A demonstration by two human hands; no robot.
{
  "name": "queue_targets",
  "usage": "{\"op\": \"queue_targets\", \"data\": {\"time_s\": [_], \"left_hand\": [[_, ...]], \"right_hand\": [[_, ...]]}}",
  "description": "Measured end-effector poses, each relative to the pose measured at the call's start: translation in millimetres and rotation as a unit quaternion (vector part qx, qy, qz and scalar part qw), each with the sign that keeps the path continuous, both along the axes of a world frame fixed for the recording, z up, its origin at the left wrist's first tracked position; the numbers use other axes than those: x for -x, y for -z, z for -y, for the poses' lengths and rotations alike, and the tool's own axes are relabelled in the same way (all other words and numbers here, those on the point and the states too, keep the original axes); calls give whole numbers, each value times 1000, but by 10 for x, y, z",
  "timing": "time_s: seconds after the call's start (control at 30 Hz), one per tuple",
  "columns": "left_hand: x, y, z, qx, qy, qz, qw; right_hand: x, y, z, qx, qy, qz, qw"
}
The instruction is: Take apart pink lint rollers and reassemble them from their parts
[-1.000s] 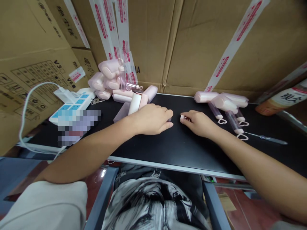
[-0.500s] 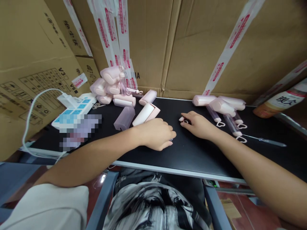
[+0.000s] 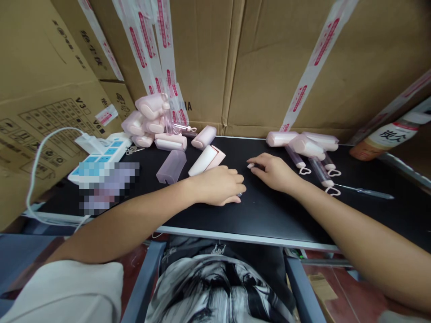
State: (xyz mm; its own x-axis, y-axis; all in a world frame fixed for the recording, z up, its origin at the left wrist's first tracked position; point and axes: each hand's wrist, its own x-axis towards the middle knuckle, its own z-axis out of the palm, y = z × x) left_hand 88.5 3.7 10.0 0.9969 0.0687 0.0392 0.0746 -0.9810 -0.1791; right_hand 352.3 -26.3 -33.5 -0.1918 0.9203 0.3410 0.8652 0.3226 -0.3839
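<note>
My left hand (image 3: 220, 186) is closed, palm down, at the lower end of a lint roller (image 3: 206, 160) with a white roll and pink frame. A small clear purple bit, seemingly its handle, peeks out by the thumb; the palm hides the rest. To the right, my right hand (image 3: 274, 172) rests low over the black table, fingers curled in and thumb near the index finger. A small pale tip shows at its fingertips; I cannot make out what it is. A translucent purple cover (image 3: 171, 167) lies left of the roller.
Covered lint rollers (image 3: 150, 119) are piled at the back left, with several more (image 3: 308, 146) at the right. A screwdriver-like tool (image 3: 367, 192) and a drink bottle (image 3: 387, 137) lie further right. On the left are a power strip (image 3: 101, 159) and keys (image 3: 134, 150). Cardboard boxes (image 3: 198, 67) wall the back.
The whole view has shifted slightly. My right hand's fingertips have moved a little toward the left, and the small loop that showed between them is now hidden. My left hand stays nearly in place.
</note>
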Motion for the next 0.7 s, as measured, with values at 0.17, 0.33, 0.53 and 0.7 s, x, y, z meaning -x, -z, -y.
{"op": "queue_targets", "data": {"time_s": [0.17, 0.33, 0.53, 0.7], "left_hand": [[-25, 84, -82, 13, -2, 32, 999], [-52, 29, -161, 70, -23, 15, 997], [181, -322, -320, 113, -251, 175, 945], [315, -352, -474, 144, -471, 50, 869]], "right_hand": [[0, 5, -15, 18, -10, 2, 1000], [46, -45, 39, -30, 20, -22, 999], [200, -161, 207, -73, -8, -48, 996], [403, -206, 349, -45, -114, -44, 991]]}}
